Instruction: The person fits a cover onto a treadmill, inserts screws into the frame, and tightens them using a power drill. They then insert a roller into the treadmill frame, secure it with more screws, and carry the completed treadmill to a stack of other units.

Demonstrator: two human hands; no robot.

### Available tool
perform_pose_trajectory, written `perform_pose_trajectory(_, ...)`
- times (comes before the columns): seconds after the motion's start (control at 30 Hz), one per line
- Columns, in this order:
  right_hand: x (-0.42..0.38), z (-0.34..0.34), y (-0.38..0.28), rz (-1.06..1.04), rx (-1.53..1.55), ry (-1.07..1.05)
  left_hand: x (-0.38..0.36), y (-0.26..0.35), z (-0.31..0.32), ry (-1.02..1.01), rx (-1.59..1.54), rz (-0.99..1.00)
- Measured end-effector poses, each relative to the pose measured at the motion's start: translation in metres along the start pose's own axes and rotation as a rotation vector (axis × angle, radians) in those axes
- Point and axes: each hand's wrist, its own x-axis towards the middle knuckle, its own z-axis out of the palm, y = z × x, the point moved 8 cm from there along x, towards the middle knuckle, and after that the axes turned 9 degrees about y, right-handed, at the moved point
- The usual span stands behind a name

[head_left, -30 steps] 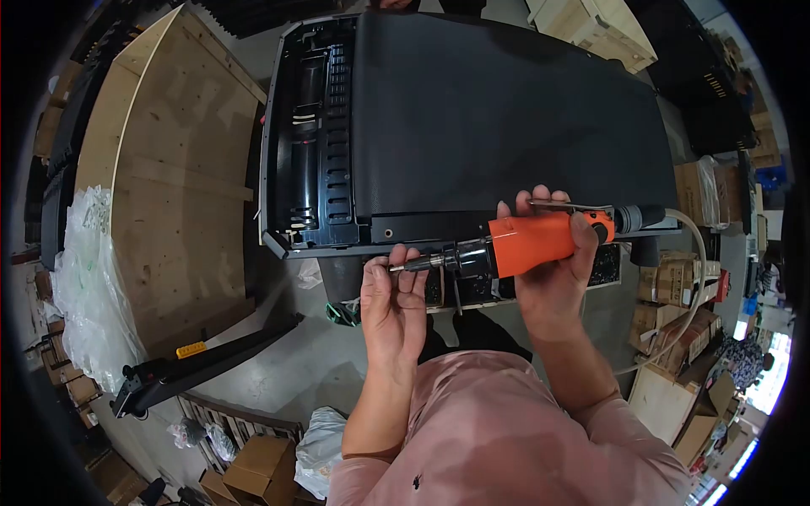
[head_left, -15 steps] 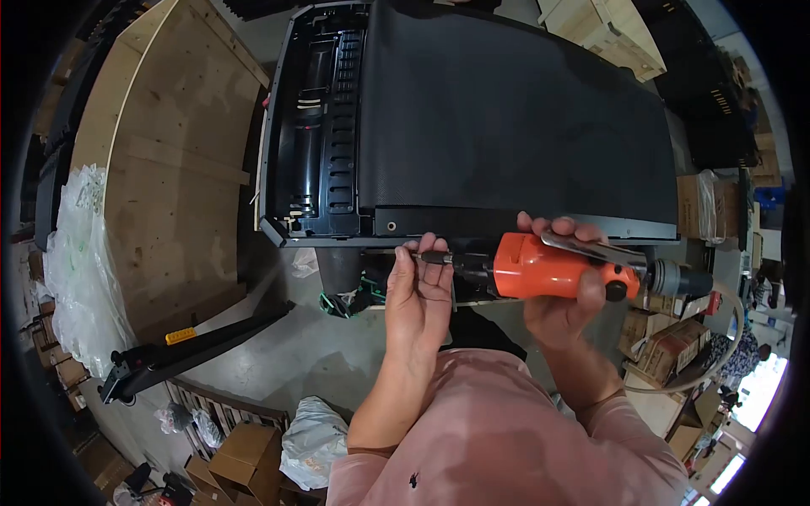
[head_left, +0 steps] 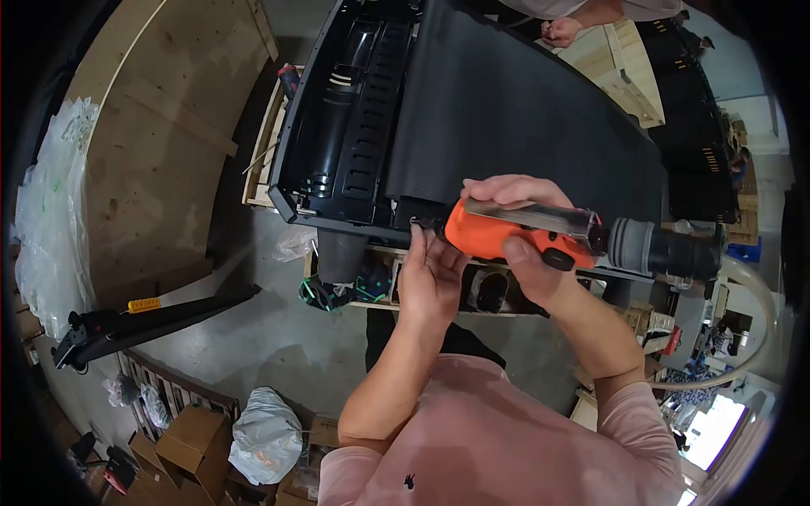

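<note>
My right hand (head_left: 527,232) is wrapped around an orange air impact driver (head_left: 477,229), with its metal lever (head_left: 523,215) under the palm. The tool lies roughly level and its nose points left. My left hand (head_left: 430,270) is closed about the dark nose end, thumb and fingers pinching near the tip; the bit is largely hidden by them. That tip meets the near corner of a treadmill deck, beside the black running belt (head_left: 523,110). A small hole or fastener at the corner lies by my left fingertips, too small to make out.
An air hose (head_left: 764,312) loops from the tool's rear down the right side. Across the deck is another person's hand (head_left: 561,32). A wooden crate (head_left: 169,126) with plastic wrap (head_left: 59,219) stands left. A black post (head_left: 160,325) and cardboard boxes (head_left: 190,438) are lower left.
Both hands have brought the driver up and left, onto the deck's near corner. My view has shifted and turned. Another person's hand has come into sight across the deck.
</note>
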Motion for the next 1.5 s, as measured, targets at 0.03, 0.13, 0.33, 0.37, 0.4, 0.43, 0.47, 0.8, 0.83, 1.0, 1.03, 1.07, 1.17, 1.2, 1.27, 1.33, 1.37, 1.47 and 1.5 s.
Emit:
perform_pose_trajectory(0.03, 0.006, 0.011, -0.001, 0.058, -0.082, -0.083, 0.002, -0.006, -0.017, -0.138, 0.185, 0.027)
perform_pose_trajectory(0.13, 0.021, 0.037, -0.004, 0.108, -0.190, -0.193, -0.005, -0.024, -0.045, -0.156, 0.462, 0.115)
perform_pose_trajectory(0.33, 0.019, 0.049, 0.003, 0.059, -0.197, -0.267, 0.011, -0.010, -0.024, -0.158, 0.413, 0.575)
perform_pose_trajectory(0.37, 0.020, 0.047, 0.008, 0.062, -0.129, -0.270, 0.022, -0.017, -0.033, -0.189, 0.364, 0.496)
perform_pose_trajectory(0.4, 0.021, 0.046, 0.010, 0.063, -0.058, -0.272, 0.027, -0.017, -0.036, -0.186, 0.361, 0.494)
perform_pose_trajectory(0.43, 0.019, 0.046, 0.011, 0.090, -0.130, -0.270, 0.032, -0.018, -0.038, -0.185, 0.394, 0.508)
perform_pose_trajectory(0.47, 0.020, 0.047, 0.012, 0.093, -0.131, -0.269, 0.035, -0.020, -0.040, -0.183, 0.427, 0.520)
perform_pose_trajectory(0.8, 0.025, 0.051, 0.021, 0.151, -0.033, -0.297, 0.016, -0.009, -0.020, -0.094, 0.396, 0.542)
perform_pose_trajectory(0.83, 0.023, 0.048, 0.022, 0.166, -0.032, -0.255, 0.016, -0.008, -0.020, -0.100, 0.396, 0.547)
perform_pose_trajectory(1.0, 0.029, 0.056, 0.009, 0.141, -0.149, -0.429, 0.033, -0.016, -0.034, -0.148, 0.443, 0.516)
perform_pose_trajectory(1.03, 0.027, 0.054, 0.008, 0.120, -0.115, -0.417, 0.037, -0.017, -0.034, -0.216, 0.482, 0.528)
perform_pose_trajectory(1.07, 0.021, 0.052, 0.002, 0.024, -0.125, -0.351, 0.041, -0.016, -0.033, -0.258, 0.455, 0.548)
perform_pose_trajectory(1.17, 0.010, 0.046, 0.003, 0.024, -0.158, -0.059, 0.053, -0.017, -0.030, -0.214, 0.458, 0.540)
perform_pose_trajectory(1.2, 0.024, 0.051, 0.006, 0.161, -0.176, -0.042, 0.059, -0.022, -0.035, -0.249, 0.417, 0.498)
perform_pose_trajectory(1.27, 0.038, 0.051, 0.007, 0.337, -0.240, 0.018, 0.049, -0.024, -0.035, -0.244, 0.430, 0.431)
perform_pose_trajectory(1.33, 0.009, 0.049, -0.011, 0.115, -0.253, -0.035, 0.057, -0.028, -0.037, -0.266, 0.430, 0.474)
perform_pose_trajectory(1.37, -0.001, 0.047, -0.016, 0.035, -0.339, -0.162, 0.060, -0.028, -0.040, -0.263, 0.435, 0.514)
perform_pose_trajectory(1.47, 0.012, 0.028, 0.006, 0.166, -0.038, 0.120, 0.049, -0.024, -0.032, -0.278, 0.299, 0.505)
perform_pose_trajectory(1.5, 0.022, 0.027, 0.006, 0.250, -0.079, 0.163, 0.045, -0.025, -0.033, -0.250, 0.401, 0.470)
